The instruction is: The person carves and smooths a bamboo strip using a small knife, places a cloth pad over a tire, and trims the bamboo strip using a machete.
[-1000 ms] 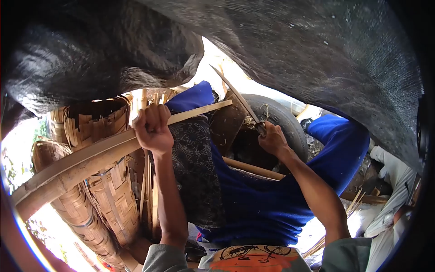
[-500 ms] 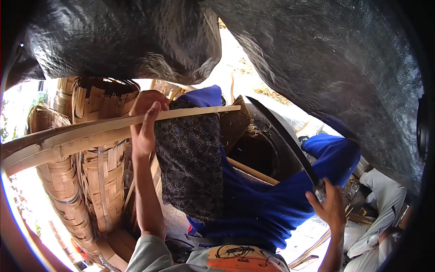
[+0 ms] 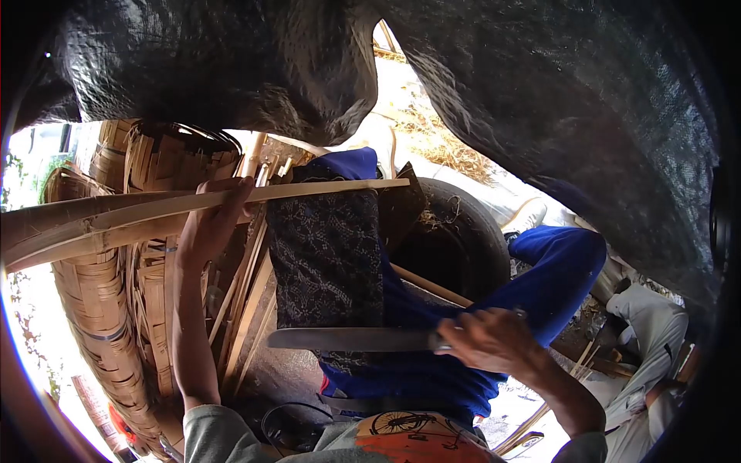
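Observation:
My left hand (image 3: 214, 214) is wrapped round a long split bamboo strip (image 3: 324, 187) at the left. The strip's narrow end lies across the top of a dark patterned cloth (image 3: 324, 262) on my leg. My right hand (image 3: 482, 339) grips the handle of a long knife (image 3: 351, 339). Its blade points left, level, over the lower part of the cloth, below the bamboo and apart from it.
Woven bamboo baskets (image 3: 93, 309) stand at the left. A tire (image 3: 463, 231) lies beyond my legs, with a bamboo pole (image 3: 432, 285) before it. Black sheeting (image 3: 556, 100) hangs overhead. Another person's light-clothed leg (image 3: 652, 339) shows at the right.
The knife has swung from pointing up and away to lying level, pointing left, as my right hand moved left. My left hand has slid left along the bamboo.

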`<move>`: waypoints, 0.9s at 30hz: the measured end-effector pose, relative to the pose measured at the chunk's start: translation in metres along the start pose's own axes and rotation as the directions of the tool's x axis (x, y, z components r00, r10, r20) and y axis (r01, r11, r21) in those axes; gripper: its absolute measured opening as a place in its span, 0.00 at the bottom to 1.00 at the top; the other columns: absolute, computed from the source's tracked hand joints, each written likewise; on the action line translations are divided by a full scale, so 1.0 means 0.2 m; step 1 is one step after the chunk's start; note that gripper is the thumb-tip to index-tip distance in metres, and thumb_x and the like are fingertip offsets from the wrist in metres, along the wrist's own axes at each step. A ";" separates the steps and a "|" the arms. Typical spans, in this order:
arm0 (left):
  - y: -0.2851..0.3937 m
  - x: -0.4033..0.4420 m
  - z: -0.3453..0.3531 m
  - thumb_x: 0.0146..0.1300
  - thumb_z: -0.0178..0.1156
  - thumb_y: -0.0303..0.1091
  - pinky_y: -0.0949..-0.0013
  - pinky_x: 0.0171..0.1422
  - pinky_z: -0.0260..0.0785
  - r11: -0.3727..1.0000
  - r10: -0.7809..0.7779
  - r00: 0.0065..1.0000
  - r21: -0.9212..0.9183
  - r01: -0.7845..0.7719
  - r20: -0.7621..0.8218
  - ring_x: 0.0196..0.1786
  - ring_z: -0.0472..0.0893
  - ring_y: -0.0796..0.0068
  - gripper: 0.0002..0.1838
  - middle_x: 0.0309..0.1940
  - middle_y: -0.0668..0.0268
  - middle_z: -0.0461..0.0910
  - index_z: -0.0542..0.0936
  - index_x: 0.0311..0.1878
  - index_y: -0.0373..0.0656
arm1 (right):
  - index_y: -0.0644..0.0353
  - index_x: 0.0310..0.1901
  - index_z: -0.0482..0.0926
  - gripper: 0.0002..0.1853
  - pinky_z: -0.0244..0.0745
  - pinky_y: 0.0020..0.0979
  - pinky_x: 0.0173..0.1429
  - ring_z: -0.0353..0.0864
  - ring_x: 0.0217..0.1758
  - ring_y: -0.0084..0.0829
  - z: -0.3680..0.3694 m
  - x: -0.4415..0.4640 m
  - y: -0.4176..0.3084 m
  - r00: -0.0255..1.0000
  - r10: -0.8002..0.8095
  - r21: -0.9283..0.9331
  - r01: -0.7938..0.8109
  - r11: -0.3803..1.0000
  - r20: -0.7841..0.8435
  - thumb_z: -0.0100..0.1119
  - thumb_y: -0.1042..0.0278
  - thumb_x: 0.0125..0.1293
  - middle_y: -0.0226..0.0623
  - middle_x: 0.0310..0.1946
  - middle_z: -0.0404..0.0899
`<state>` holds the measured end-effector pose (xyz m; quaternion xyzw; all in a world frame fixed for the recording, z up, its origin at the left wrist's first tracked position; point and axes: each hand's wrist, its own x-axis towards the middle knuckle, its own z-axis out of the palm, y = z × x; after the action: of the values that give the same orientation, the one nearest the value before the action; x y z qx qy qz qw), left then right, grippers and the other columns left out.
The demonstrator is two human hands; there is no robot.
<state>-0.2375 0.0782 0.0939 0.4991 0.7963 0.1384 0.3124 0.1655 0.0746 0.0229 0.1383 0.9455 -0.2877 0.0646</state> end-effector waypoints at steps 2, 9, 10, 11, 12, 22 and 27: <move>-0.08 0.00 0.01 0.70 0.52 0.40 0.73 0.32 0.68 1.000 0.004 1.000 -0.021 -0.004 0.029 0.28 0.78 0.79 0.16 0.23 0.61 0.80 0.83 0.43 0.36 | 0.57 0.37 0.70 0.20 0.65 0.27 0.13 0.73 0.13 0.21 0.04 0.19 -0.07 0.997 -0.072 0.027 0.072 0.997 -0.018 0.48 0.45 0.70 0.27 0.14 0.67; -0.24 -0.07 0.01 0.68 0.57 0.36 0.78 0.30 0.68 0.965 0.259 0.965 -0.037 -0.260 -0.044 0.32 0.79 0.81 0.17 0.29 0.64 0.79 0.76 0.54 0.35 | 0.64 0.40 0.72 0.15 0.65 0.24 0.13 0.72 0.14 0.19 0.14 0.53 -0.25 0.988 -0.149 -0.018 0.150 0.989 0.030 0.56 0.59 0.66 0.32 0.20 0.68; -0.22 -0.09 0.00 0.67 0.58 0.37 0.78 0.30 0.68 0.979 0.198 0.980 -0.043 -0.198 -0.010 0.33 0.79 0.81 0.18 0.30 0.65 0.79 0.75 0.55 0.35 | 0.64 0.40 0.72 0.15 0.65 0.24 0.13 0.72 0.14 0.19 0.13 0.53 -0.27 0.988 -0.150 -0.012 0.151 0.988 0.037 0.56 0.59 0.66 0.32 0.20 0.68; -0.20 -0.12 0.00 0.67 0.58 0.37 0.78 0.30 0.68 0.979 0.197 0.980 -0.046 -0.197 -0.007 0.33 0.79 0.81 0.18 0.30 0.65 0.79 0.75 0.55 0.35 | 0.65 0.40 0.73 0.13 0.64 0.22 0.13 0.72 0.15 0.17 0.07 0.53 -0.28 0.977 -0.176 -0.031 0.181 0.983 0.118 0.57 0.62 0.65 0.32 0.21 0.67; -0.18 -0.14 0.01 0.67 0.58 0.38 0.77 0.31 0.68 0.974 0.009 0.995 -0.223 -0.030 -0.096 0.32 0.78 0.81 0.18 0.28 0.65 0.78 0.76 0.53 0.35 | 0.66 0.40 0.73 0.11 0.64 0.21 0.14 0.71 0.15 0.16 0.03 0.54 -0.29 0.960 -0.198 -0.052 0.212 0.976 0.198 0.57 0.65 0.63 0.32 0.23 0.67; -0.03 -0.14 0.02 0.66 0.59 0.40 0.76 0.32 0.66 0.913 -0.280 0.951 -0.344 0.219 -0.136 0.28 0.74 0.82 0.16 0.23 0.67 0.75 0.76 0.48 0.36 | 0.62 0.42 0.75 0.12 0.69 0.32 0.37 0.72 0.31 0.26 0.03 0.47 -0.41 0.999 0.012 -0.319 0.002 0.948 0.042 0.59 0.65 0.59 0.32 0.27 0.70; -0.04 -0.14 0.05 0.67 0.59 0.39 0.77 0.32 0.66 0.909 -0.290 0.947 -0.349 0.227 -0.137 0.28 0.75 0.82 0.15 0.24 0.67 0.75 0.76 0.48 0.36 | 0.63 0.46 0.75 0.16 0.70 0.36 0.42 0.73 0.36 0.28 -0.07 0.47 -0.33 0.979 0.019 -0.101 0.002 0.995 0.205 0.59 0.63 0.60 0.36 0.30 0.72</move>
<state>-0.2286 0.0500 0.0929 0.3144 0.8469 0.2725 0.3311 0.0557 0.0502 0.0499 0.1085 0.9465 -0.2520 0.1702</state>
